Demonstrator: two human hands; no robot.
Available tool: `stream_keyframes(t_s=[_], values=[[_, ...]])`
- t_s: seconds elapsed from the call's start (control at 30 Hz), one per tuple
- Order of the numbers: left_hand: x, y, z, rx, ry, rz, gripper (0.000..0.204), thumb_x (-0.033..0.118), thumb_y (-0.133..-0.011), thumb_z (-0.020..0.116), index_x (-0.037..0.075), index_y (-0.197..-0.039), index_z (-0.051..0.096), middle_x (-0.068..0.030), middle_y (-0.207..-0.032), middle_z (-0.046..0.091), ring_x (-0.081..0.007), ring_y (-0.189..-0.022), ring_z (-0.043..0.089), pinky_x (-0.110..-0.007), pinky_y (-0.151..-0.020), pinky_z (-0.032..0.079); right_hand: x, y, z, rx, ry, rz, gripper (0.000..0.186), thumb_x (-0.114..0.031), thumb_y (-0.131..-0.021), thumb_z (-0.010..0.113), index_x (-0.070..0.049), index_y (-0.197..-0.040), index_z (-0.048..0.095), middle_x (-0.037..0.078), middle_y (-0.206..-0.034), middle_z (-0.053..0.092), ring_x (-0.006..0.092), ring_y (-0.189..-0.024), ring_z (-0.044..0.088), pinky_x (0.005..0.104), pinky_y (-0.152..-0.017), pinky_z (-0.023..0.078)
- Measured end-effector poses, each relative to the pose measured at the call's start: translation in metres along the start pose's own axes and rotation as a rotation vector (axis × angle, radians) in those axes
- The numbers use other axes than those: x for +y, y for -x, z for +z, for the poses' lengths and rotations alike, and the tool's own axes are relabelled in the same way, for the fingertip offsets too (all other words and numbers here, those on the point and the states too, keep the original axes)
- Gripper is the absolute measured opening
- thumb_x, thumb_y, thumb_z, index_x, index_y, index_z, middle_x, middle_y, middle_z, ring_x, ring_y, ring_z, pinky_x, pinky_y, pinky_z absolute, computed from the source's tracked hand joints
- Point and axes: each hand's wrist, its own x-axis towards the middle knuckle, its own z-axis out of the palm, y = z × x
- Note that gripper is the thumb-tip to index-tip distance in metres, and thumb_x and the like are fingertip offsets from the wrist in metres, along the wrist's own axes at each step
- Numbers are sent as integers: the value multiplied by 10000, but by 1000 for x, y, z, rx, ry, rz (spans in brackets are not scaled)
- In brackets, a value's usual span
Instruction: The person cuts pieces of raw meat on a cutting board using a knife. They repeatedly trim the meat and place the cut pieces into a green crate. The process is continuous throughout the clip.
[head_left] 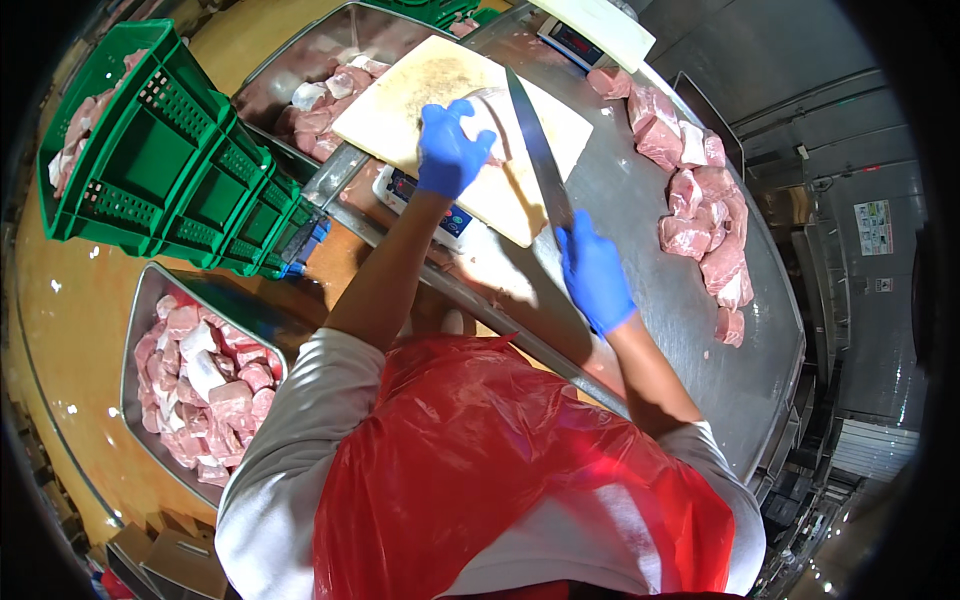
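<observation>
My right hand (596, 275), in a blue glove, is wrapped round the handle of a long knife (540, 150). The blade points away from me and lies over the right part of a white cutting board (400, 100). Left of the blade, a piece of pale pink meat (497, 115) lies on the board. My left hand (452, 150), also gloved in blue, is over the board with its fingers spread at the left side of that meat. Whether its fingertips press on the meat is hard to make out.
Cut meat chunks (690, 190) line the right of the steel table (620, 200). A digital scale (455, 222) sits by the board, another scale (575, 45) farther back. Left are stacked green crates (190, 150), a metal bin (270, 85) and a meat-filled tub (135, 340).
</observation>
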Motion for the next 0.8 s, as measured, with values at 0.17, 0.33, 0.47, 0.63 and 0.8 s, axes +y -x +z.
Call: stream_keyframes(t_s=[0.17,0.33,0.47,0.63,0.8], values=[[-22,-11,4,-113,329,-598,180,61,-687,796,79,-756,630,-23,-744,619,-98,-702,600,-282,-607,506,-20,-87,57,75,-40,-15,221,-151,-988,523,58,-1040,474,345,-711,609,522,-688,630,597,-637,495],[-62,19,3,88,202,16,143,-28,-711,789,60,-740,680,-15,-673,618,-166,-664,595,-326,-640,498,-44,-148,74,2,100,-119,239,-156,-969,508,55,-1081,503,322,-857,670,474,-816,675,546,-751,538],[-73,16,-9,108,-152,395,123,15,-706,770,110,-688,693,-50,-592,569,-271,-638,588,-376,-617,483,-37,-119,71,-202,201,-76,238,-153,-981,476,38,-1122,499,307,-886,679,459,-844,682,527,-767,543],[-108,9,-94,-121,636,-587,41,63,-845,698,24,-858,696,-52,-777,662,-154,-808,657,-317,-767,532,-14,-22,27,-443,368,5,208,-100,-955,521,2,-1126,461,308,-883,653,483,-805,655,554,-708,523],[-76,-79,-229,227,332,-317,226,115,-916,677,6,-1113,692,-68,-1050,685,-162,-981,636,-332,-892,526,6,27,-15,-263,321,95,185,-133,-972,591,-14,-1062,482,286,-712,621,514,-660,607,572,-572,473]])
